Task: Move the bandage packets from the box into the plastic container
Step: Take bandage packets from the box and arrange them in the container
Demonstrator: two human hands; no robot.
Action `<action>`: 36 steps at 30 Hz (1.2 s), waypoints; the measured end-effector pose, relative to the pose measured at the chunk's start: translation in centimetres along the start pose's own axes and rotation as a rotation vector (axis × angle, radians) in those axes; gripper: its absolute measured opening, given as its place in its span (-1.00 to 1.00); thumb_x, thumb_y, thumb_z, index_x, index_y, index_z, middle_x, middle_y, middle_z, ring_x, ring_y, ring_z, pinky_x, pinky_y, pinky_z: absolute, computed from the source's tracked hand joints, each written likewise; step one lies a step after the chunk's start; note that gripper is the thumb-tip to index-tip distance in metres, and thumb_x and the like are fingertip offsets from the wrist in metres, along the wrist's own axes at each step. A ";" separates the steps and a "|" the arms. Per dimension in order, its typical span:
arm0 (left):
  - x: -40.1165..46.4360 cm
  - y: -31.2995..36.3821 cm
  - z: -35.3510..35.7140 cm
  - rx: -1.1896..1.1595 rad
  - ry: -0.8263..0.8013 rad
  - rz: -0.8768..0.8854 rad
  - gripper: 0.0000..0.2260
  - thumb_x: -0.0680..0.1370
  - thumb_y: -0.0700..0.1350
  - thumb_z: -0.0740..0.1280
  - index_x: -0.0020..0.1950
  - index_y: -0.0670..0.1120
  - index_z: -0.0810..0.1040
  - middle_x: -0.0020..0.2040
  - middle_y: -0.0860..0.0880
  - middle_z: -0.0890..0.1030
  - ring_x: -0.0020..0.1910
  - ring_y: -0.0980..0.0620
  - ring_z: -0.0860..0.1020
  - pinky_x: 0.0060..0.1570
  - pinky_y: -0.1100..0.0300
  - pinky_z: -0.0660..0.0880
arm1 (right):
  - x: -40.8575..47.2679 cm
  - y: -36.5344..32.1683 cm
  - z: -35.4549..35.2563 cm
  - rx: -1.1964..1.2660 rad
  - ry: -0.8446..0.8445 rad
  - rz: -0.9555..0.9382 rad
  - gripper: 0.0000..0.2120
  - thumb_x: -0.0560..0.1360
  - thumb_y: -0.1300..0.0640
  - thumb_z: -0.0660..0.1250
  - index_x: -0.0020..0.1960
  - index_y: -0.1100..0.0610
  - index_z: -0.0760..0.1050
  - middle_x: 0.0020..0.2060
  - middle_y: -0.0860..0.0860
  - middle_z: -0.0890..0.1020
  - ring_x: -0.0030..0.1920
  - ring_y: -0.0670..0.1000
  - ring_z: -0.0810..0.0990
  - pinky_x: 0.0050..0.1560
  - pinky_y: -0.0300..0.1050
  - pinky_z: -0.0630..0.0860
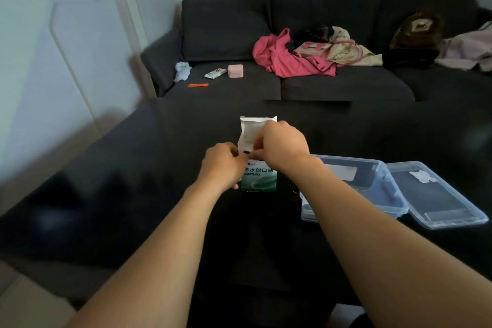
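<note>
A white and green bandage box [259, 178] stands upright on the dark table [133, 194], its top flap [255, 125] lifted open. My left hand [222, 165] grips the box's left side. My right hand [282, 145] is at the box's open mouth, fingers pinched there; whether a packet is between them is hidden. No bandage packets show. The clear plastic container [372, 189] sits open to the right of the box, under my right forearm, and looks mostly bare inside.
The container's clear lid [439, 200] lies flat just right of it. Behind the table is a dark sofa [226, 24] with a pink garment [282, 58], a small pink box [235, 71], a tube [215, 73], an orange strip [198, 85] and a brown bag [418, 32].
</note>
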State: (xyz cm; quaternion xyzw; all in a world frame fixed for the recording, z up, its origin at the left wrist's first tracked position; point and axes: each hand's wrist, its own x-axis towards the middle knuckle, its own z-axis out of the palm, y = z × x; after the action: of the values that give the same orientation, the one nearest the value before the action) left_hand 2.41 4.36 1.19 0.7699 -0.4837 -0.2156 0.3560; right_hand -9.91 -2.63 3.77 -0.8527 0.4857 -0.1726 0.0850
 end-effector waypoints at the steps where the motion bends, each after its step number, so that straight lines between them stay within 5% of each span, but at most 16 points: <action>1: 0.0 -0.1 0.0 -0.027 -0.003 -0.002 -0.85 0.59 -0.09 0.28 -0.07 -0.09 0.62 -0.26 -0.10 0.69 -0.42 -0.08 0.68 -0.31 -0.02 0.68 | 0.3 -0.1 0.0 0.013 -0.019 0.007 -0.90 0.44 0.04 0.54 -0.08 0.02 0.71 -0.12 0.02 0.69 -0.12 0.08 0.66 -0.11 -0.02 0.63; 7: -0.1 0.0 -0.1 -0.022 -0.004 0.020 -0.86 0.58 -0.12 0.28 -0.12 -0.09 0.60 -0.23 -0.07 0.69 -0.39 -0.09 0.70 -0.31 0.00 0.69 | 1.3 0.4 -0.1 0.007 -0.055 -0.023 -0.72 0.40 0.31 0.49 -0.25 -0.08 0.64 -0.07 0.04 0.65 -0.10 0.09 0.65 -0.12 0.00 0.65; 11: -0.1 0.1 -0.1 -0.014 0.009 0.028 -0.86 0.56 -0.12 0.28 -0.16 -0.08 0.57 -0.27 -0.10 0.68 -0.41 -0.10 0.68 -0.34 0.06 0.66 | 1.6 0.9 0.0 0.027 -0.055 -0.049 -0.67 0.39 0.26 0.53 -0.36 -0.11 0.55 -0.08 0.02 0.66 -0.17 0.06 0.67 -0.13 -0.02 0.67; 17: 0.0 -0.1 -0.1 -0.045 0.002 0.025 -0.85 0.59 -0.11 0.28 -0.13 -0.09 0.58 -0.28 -0.10 0.69 -0.41 -0.09 0.69 -0.31 0.02 0.68 | 1.0 0.5 0.6 0.002 -0.021 -0.093 -0.73 0.41 0.29 0.50 -0.15 -0.10 0.68 -0.10 -0.02 0.67 -0.12 0.06 0.67 -0.09 -0.02 0.65; 22: -0.1 0.2 0.0 -0.050 0.042 0.009 -0.70 0.63 0.11 0.23 -0.08 -0.08 0.59 -0.29 -0.06 0.68 -0.46 -0.02 0.67 -0.46 0.16 0.57 | 0.9 0.5 0.2 0.066 0.049 -0.083 -0.81 0.40 0.24 0.50 -0.19 -0.06 0.70 -0.13 0.00 0.67 -0.18 0.07 0.67 -0.10 0.04 0.65; 29: 0.1 0.4 -0.1 -0.058 0.098 -0.011 -0.48 0.63 0.30 0.08 -0.05 -0.07 0.62 -0.20 -0.06 0.69 -0.40 -0.06 0.69 -0.33 0.02 0.67 | 1.1 0.8 -0.8 0.151 0.065 -0.118 -0.91 0.45 0.16 0.52 -0.20 0.03 0.65 -0.17 0.02 0.67 -0.16 0.04 0.65 -0.08 0.05 0.65; 33: 0.2 0.3 0.1 -0.083 0.172 0.061 -0.61 0.61 0.26 0.22 -0.08 -0.04 0.56 -0.18 -0.03 0.66 -0.35 -0.01 0.65 -0.22 -0.02 0.65 | 1.2 0.9 -1.0 0.169 0.064 -0.145 -0.97 0.48 0.18 0.48 -0.13 0.09 0.65 -0.15 0.04 0.66 -0.16 0.05 0.65 -0.08 0.09 0.64; 36: 0.3 0.1 0.2 -0.036 0.310 0.196 -0.64 0.49 0.19 0.47 0.04 -0.03 0.48 -0.08 0.05 0.51 -0.22 0.15 0.48 -0.25 0.18 0.44 | 1.4 0.8 -1.5 0.142 0.059 -0.159 -0.92 0.47 0.22 0.46 -0.13 0.05 0.62 -0.12 0.05 0.64 -0.14 0.08 0.65 -0.07 0.10 0.65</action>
State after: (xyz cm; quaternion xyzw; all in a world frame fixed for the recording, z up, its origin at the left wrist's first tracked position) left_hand 2.32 3.98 1.12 0.7367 -0.4917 -0.0672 0.4592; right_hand -10.45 -4.20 5.18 -0.8748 0.4055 -0.2379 0.1172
